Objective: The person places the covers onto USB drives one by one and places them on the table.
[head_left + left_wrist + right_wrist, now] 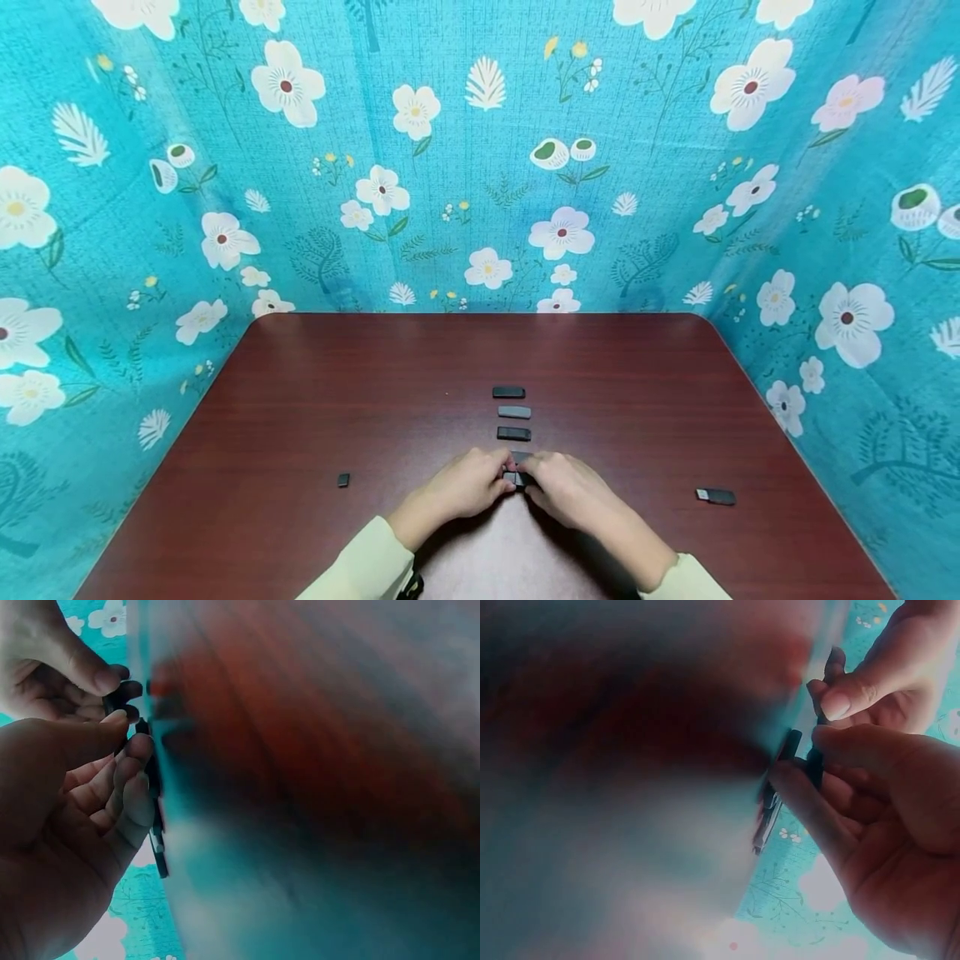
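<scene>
Close together over the near middle of the table, my left hand and right hand pinch the two ends of a small USB flash drive between thumbs and fingers. The fingers hide much of it; in the right wrist view it shows as a dark strip. Just beyond the fingertips lies a grey flash drive, partly covered. Farther off, a black flash drive, a grey one and another black one lie in a column.
A small dark cap lies on the table to the left. Off to the right is an uncapped flash drive, its metal plug pointing left. The dark red tabletop ends at a blue flowered curtain behind and at both sides.
</scene>
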Demonstrator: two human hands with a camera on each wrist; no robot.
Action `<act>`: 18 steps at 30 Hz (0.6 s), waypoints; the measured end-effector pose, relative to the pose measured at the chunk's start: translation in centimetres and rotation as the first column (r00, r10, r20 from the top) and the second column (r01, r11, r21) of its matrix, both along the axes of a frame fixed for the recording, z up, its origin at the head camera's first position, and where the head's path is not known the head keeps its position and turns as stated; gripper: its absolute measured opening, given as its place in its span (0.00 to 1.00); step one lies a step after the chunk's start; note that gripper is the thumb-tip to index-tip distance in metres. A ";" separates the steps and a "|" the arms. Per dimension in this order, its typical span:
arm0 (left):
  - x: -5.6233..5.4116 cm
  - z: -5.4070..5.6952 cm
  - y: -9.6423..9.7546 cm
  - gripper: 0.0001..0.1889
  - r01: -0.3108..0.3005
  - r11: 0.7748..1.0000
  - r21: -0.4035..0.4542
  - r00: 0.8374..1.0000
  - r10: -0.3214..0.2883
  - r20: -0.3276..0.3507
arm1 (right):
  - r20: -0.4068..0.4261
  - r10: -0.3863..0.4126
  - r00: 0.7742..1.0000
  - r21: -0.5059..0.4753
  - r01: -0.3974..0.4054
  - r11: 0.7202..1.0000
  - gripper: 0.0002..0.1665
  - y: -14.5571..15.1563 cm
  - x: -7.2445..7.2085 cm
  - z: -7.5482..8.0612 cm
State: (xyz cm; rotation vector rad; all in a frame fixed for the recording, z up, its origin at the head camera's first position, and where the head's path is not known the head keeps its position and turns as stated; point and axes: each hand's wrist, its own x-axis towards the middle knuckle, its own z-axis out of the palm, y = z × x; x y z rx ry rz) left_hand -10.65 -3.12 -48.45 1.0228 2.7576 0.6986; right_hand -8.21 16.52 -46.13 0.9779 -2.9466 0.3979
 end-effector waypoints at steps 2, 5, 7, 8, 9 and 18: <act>0.0 0.1 0.1 0.07 0.001 1.000 -0.005 1.000 -0.001 0.015 | 0.020 -0.017 1.000 0.004 0.017 1.000 0.10 0.0 0.0 0.0; 0.0 0.2 0.2 0.06 0.003 1.000 -0.011 1.000 -0.003 0.030 | 0.028 -0.032 0.999 0.014 0.032 0.999 0.11 0.1 0.0 0.1; 0.0 0.3 0.2 0.06 0.003 1.000 -0.012 0.999 -0.003 0.035 | 0.029 -0.039 0.999 0.018 0.038 0.999 0.12 0.1 0.0 0.1; -0.1 0.3 0.2 0.06 0.004 1.000 -0.013 0.999 -0.003 0.035 | 0.030 -0.043 0.999 0.017 0.042 0.999 0.12 0.0 0.0 0.1; -0.1 0.3 0.2 0.06 0.004 1.000 -0.015 1.000 -0.004 0.029 | 0.026 -0.044 0.999 0.020 0.044 0.999 0.13 0.0 0.0 0.1; -0.3 -0.1 0.3 0.07 -0.011 0.998 -0.060 1.000 0.012 0.008 | 0.025 -0.056 0.998 0.042 0.055 0.998 0.12 -0.4 -0.2 -0.5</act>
